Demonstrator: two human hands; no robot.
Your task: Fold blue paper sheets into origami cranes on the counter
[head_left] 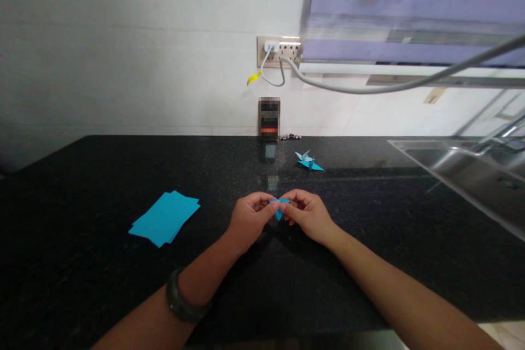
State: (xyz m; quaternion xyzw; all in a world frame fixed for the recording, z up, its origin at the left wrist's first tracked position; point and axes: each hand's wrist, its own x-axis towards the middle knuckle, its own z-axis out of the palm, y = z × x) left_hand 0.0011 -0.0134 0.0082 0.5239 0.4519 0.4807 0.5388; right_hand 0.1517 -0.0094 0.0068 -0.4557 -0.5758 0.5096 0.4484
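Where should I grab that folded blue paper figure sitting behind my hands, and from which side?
Probably from above: pinch the folded blue paper figure at its raised middle. Its pointed wings spread low over the counter and look too thin to grip from the side. The right hand is nearest.

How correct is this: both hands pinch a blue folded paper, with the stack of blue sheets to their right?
Wrong side: the head view shows the stack of blue sheets left of the hands. The left hand and right hand pinch the folded paper.
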